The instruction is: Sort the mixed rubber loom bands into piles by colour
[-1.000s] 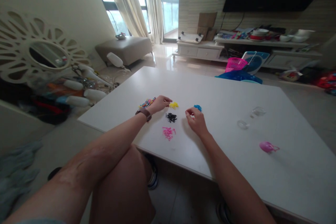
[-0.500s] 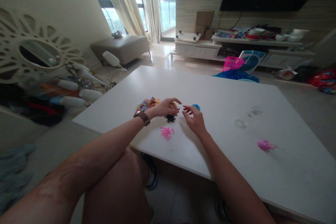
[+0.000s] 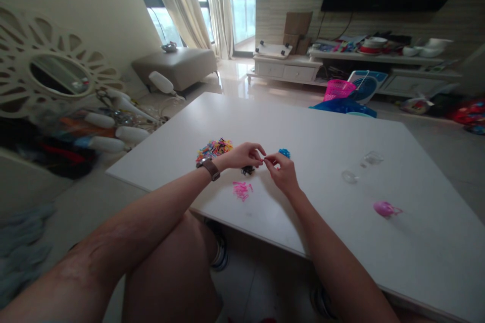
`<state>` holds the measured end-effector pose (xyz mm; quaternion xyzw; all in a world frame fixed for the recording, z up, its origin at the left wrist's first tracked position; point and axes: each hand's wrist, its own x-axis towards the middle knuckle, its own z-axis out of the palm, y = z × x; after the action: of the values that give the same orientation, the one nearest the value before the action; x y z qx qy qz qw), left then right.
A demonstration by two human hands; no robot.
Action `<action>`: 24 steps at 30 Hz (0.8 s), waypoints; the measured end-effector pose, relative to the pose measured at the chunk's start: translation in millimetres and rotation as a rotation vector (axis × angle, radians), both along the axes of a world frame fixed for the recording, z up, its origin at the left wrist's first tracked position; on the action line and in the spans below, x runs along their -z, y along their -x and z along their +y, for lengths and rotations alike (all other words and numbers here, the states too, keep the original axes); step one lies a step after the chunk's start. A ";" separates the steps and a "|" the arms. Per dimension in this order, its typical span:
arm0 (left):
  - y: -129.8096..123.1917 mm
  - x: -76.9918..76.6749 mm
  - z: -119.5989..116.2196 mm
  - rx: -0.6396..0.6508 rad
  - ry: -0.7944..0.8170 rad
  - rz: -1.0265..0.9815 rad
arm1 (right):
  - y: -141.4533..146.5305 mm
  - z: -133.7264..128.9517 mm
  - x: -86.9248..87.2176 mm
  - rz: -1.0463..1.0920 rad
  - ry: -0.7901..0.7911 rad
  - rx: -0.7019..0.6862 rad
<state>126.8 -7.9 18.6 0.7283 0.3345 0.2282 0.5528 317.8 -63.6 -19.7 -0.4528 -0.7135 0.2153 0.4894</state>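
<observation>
Above the white table, my left hand [image 3: 245, 155], with a watch [image 3: 210, 169] at its wrist, is closed in a pinch. Its fingertips meet those of my right hand [image 3: 283, 172], also pinched, at a tiny red piece [image 3: 262, 160] too small to make out. Beneath my left hand lies a heap of small black pieces [image 3: 247, 170], partly hidden. A pile of small pink pieces [image 3: 241, 191] is nearer to me. Mixed multicoloured pieces [image 3: 214, 148] are heaped to the left, and a blue pile [image 3: 284, 153] sits just behind my right hand.
On the right of the white table [image 3: 303, 131] are a pink egg-shaped object [image 3: 384, 208], a clear round piece [image 3: 349, 177] and another clear piece [image 3: 373, 158]. A pink basket [image 3: 338, 90] stands past the far edge. White lamp-like parts [image 3: 131, 135] lie to the left.
My hands have come together; a gap stood between their fingertips before. The right fingers have closed into a pinch. The view has shifted slightly.
</observation>
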 end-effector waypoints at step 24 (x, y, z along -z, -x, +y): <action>-4.7 -4.4 -5.9 -0.061 -0.090 0.121 | -1.2 0.5 -2.6 0.124 0.009 0.072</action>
<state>131.5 -13.9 23.0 0.7545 0.3786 0.2153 0.4910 319.0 -63.1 -17.1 -0.4663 -0.6639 0.2287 0.5381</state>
